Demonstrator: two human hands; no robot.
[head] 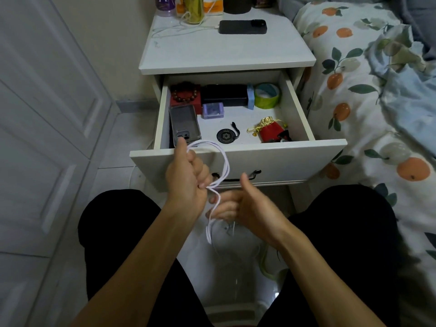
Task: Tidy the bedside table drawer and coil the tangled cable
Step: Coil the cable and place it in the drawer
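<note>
Mid-frame, the left hand (186, 178) has its grip curled tight round a looped white cable (223, 161), in front of the open drawer (236, 159). The right hand (240, 206) sits just below, fingers loosely spread, cable tail hanging past them.

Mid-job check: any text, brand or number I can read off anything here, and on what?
None can be read.
Orange pack on the bedside table: dark print, too blurred.
Purple bottle: white mark, no readable word.
Round black disc in the drawer: a pattern, no letters.
</note>
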